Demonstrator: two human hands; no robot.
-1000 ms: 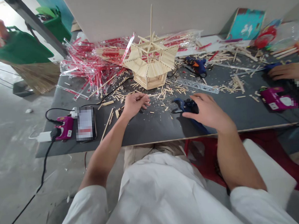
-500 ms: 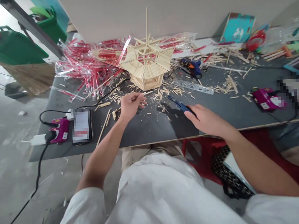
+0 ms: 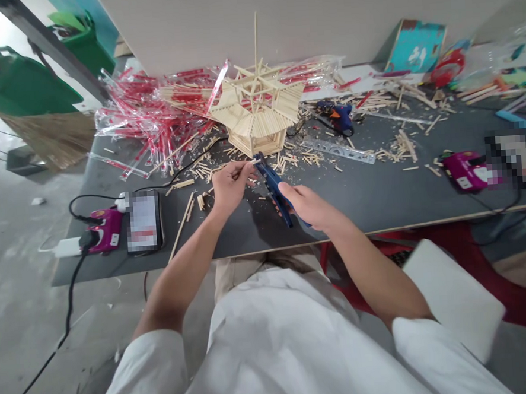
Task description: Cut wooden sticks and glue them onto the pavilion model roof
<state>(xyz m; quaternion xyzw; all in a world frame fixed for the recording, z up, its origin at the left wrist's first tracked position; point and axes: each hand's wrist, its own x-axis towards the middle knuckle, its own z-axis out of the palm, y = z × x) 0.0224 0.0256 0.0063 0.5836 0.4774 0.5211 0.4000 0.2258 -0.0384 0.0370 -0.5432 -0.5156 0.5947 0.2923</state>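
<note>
**Busy stick bench, a couple of things blurred out**

Left hand [image 3: 231, 187] is pinching a short wooden stick [image 3: 252, 162] in its fingertips, just above the table. Right hand [image 3: 301, 202] is clenched around blue-handled cutters [image 3: 274, 187], with their tip right beside the stick. Can't tell if they're touching, and the fingers hide part of the handles. Both hands are over the dark tabletop [image 3: 379, 196], in front of one stick-built pavilion model [image 3: 258, 123]. Counting the rest: one blue glue gun [image 3: 336, 116], one perforated steel ruler [image 3: 338, 151], two magenta plug-in gadgets [image 3: 107, 229], and two pixelated blocks [image 3: 143, 221], too blurred to identify.
</note>
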